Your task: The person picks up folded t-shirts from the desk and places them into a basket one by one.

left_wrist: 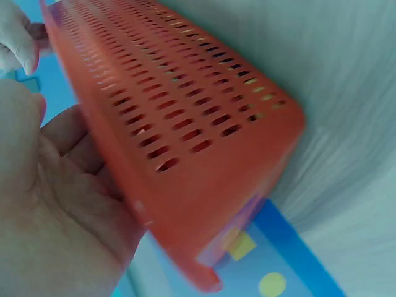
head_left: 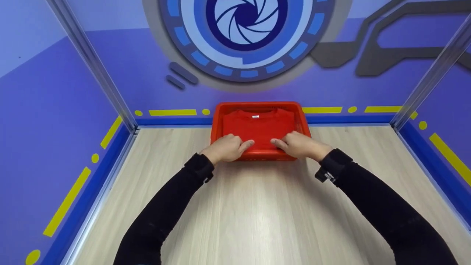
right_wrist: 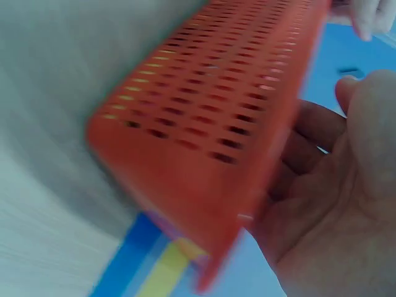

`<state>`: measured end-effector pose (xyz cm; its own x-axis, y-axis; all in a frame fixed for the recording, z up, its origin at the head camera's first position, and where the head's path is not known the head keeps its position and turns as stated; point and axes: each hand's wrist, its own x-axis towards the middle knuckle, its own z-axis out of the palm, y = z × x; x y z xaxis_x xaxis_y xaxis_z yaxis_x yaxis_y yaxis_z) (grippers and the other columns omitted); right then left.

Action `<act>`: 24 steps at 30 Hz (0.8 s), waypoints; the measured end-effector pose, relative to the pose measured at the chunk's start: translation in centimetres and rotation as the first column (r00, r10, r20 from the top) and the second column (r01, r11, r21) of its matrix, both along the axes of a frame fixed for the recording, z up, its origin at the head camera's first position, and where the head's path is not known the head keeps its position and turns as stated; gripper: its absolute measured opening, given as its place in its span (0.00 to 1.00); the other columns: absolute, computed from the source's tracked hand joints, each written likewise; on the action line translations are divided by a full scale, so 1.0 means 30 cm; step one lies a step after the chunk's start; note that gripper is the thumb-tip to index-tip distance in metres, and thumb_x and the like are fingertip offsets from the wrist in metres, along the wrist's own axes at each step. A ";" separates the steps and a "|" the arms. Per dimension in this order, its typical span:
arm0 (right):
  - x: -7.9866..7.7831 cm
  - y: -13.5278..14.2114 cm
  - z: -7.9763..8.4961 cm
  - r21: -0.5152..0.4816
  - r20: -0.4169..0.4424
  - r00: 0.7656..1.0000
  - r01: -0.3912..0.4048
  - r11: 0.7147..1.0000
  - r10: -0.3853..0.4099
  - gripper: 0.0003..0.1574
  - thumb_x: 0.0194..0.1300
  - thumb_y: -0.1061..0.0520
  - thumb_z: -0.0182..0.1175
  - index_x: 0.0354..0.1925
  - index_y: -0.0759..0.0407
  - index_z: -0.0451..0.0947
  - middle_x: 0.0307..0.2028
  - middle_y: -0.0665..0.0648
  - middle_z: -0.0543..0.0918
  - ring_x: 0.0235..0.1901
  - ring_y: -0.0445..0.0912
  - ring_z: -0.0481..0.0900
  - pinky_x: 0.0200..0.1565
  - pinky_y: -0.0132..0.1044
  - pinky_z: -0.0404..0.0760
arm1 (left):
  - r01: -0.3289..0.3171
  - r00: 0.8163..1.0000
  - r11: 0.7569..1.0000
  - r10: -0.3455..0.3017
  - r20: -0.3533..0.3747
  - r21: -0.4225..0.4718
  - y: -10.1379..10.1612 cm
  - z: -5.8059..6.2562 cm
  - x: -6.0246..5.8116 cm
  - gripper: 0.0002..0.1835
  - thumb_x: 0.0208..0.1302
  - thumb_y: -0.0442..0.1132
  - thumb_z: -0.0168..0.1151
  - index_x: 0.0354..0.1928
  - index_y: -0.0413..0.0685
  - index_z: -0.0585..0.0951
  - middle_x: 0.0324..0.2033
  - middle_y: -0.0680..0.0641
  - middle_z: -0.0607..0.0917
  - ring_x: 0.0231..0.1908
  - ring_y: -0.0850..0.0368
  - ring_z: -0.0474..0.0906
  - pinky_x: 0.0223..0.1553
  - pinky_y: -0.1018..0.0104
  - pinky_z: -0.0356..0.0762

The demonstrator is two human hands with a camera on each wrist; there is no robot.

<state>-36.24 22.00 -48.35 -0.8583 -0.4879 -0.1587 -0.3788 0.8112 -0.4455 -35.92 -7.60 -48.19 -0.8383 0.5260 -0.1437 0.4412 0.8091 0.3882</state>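
Note:
A red plastic basket [head_left: 265,156] with slotted walls stands by the back wall, and a folded red T-shirt [head_left: 257,127] lies in it, its collar and white label toward the back. My left hand [head_left: 226,148] grips the front rim near the left corner, thumb reaching inward over the shirt. At the right end of the same rim, my right hand [head_left: 298,144] grips in a mirrored way. Both wrist views show the fingers passing behind the perforated front wall [left_wrist: 179,111]; the fingertips are hidden.
The pale wood-grain table [head_left: 250,213] meets a blue-purple printed back wall [head_left: 121,73] right behind the basket. Metal corner posts [head_left: 88,55] and side panels bound it left and right.

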 end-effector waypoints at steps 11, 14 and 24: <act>0.056 -0.014 -0.001 0.019 -0.152 0.988 -0.009 1.000 0.012 0.33 0.87 0.38 0.55 0.30 0.58 0.86 0.19 0.51 0.73 0.23 0.47 0.75 0.36 0.43 0.78 | -0.046 0.993 0.997 0.038 -0.114 -0.065 0.053 0.037 0.063 0.33 0.88 0.64 0.45 0.26 0.52 0.78 0.21 0.52 0.71 0.33 0.49 0.80 0.47 0.53 0.83; 0.130 0.014 0.019 -0.058 -0.313 0.950 -0.001 0.998 -0.017 0.23 0.84 0.46 0.61 0.52 0.63 0.92 0.35 0.59 0.92 0.36 0.54 0.91 0.46 0.51 0.91 | -0.044 0.970 0.999 0.044 -0.240 0.006 0.046 0.065 0.133 0.26 0.87 0.58 0.54 0.33 0.50 0.86 0.22 0.51 0.77 0.33 0.50 0.83 0.48 0.53 0.85; 0.302 0.142 0.084 -0.224 -0.599 0.759 0.145 0.964 -0.254 0.24 0.82 0.47 0.64 0.61 0.64 0.88 0.50 0.67 0.94 0.46 0.65 0.91 0.51 0.62 0.89 | -0.100 0.827 0.991 0.133 -0.546 0.090 -0.049 0.080 0.277 0.32 0.86 0.58 0.54 0.78 0.46 0.77 0.81 0.38 0.73 0.80 0.36 0.72 0.80 0.32 0.66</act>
